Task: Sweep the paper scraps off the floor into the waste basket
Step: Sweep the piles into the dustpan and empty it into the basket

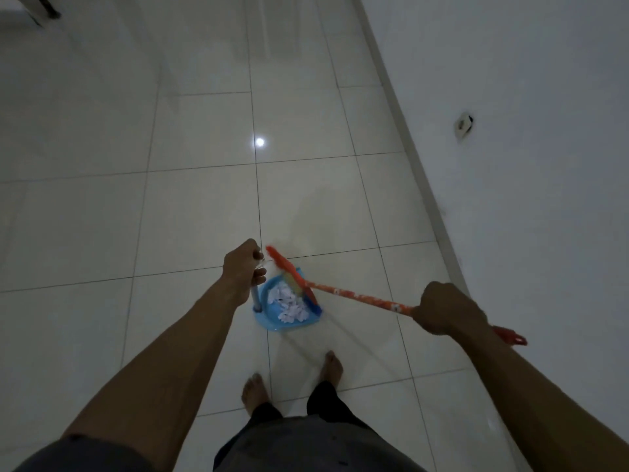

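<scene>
1. head view: your left hand grips the dustpan handle; paper scraps lie in it, just below that hand.
2. your right hand is closed around the broom.
3. the scraps look light and fluttery, so carry the pan level.

Person: bare forearms, short dark grey sleeve well behind left hand; dark trousers; bare feet.

White paper scraps lie heaped in the blue dustpan on the floor, just below the left grip; the orange broom head rests across them.
</scene>
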